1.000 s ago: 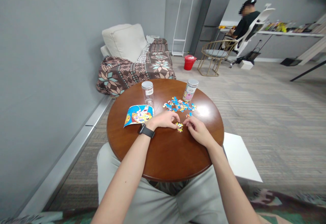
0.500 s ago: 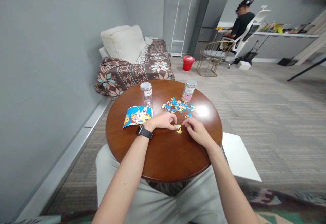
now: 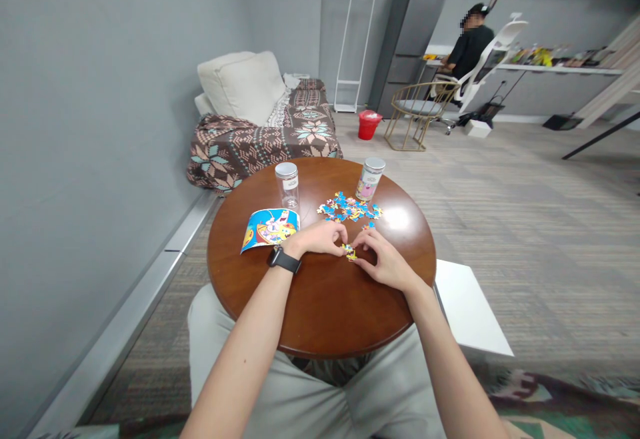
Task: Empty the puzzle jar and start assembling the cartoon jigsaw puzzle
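Observation:
A few yellow-and-white jigsaw puzzle pieces [image 3: 350, 252], seemingly joined, lie on the brown round table [image 3: 330, 312]. My left hand [image 3: 323, 237] pinches their left side with thumb and fingers. From the right, my right hand [image 3: 383, 259] has its thumb and index finger closed around their other side. Beyond the hands spreads a heap of loose blue and multicoloured puzzle pieces [image 3: 345, 208]. A small blue-and-orange piece [image 3: 369, 226] sits apart from the heap, just past my right hand. Left of my left hand is a curled picture sheet [image 3: 270, 228] with cartoon figures.
Toward the back of the table stand a clear jar [image 3: 288, 189] with a silver lid and a second jar [image 3: 369, 180] with a cartoon print. Beyond are a covered sofa [image 3: 270, 139], a red bin [image 3: 369, 126], a wire chair [image 3: 420, 109] and a seated person [image 3: 470, 49].
My right hand has moved slightly left and its thumb has come down to the joined puzzle pieces, which have turned a little. My left hand stays in place.

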The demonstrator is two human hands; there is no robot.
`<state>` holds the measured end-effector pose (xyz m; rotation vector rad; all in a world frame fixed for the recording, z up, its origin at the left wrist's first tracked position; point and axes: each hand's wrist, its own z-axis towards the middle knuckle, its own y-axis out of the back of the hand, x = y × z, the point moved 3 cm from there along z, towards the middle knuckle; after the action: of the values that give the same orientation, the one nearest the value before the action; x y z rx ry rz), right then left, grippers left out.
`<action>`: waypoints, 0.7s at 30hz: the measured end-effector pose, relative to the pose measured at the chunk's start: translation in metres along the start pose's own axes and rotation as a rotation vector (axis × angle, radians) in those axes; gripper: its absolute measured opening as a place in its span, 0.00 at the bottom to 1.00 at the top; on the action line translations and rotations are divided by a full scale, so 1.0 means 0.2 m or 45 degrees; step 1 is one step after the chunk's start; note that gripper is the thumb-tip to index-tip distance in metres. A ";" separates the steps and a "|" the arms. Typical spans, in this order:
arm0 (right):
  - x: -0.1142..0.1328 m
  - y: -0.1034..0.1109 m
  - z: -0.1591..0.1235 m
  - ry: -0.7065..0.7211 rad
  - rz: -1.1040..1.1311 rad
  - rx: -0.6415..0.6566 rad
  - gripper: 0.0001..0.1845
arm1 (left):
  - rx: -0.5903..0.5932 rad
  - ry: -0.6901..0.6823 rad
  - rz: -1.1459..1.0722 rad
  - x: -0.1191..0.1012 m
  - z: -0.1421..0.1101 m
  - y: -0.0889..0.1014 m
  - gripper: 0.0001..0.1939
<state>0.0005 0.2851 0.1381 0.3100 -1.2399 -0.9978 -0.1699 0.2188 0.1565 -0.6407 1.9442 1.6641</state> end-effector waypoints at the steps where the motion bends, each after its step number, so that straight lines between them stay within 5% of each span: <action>1: 0.00 0.00 0.00 0.008 0.003 0.001 0.09 | 0.001 0.003 -0.002 0.00 0.00 0.00 0.13; 21: 0.00 0.00 0.01 -0.027 0.008 0.016 0.07 | -0.016 -0.019 0.016 0.00 0.00 0.00 0.12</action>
<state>-0.0009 0.2857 0.1372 0.3058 -1.2658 -0.9905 -0.1698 0.2189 0.1556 -0.6198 1.9326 1.6856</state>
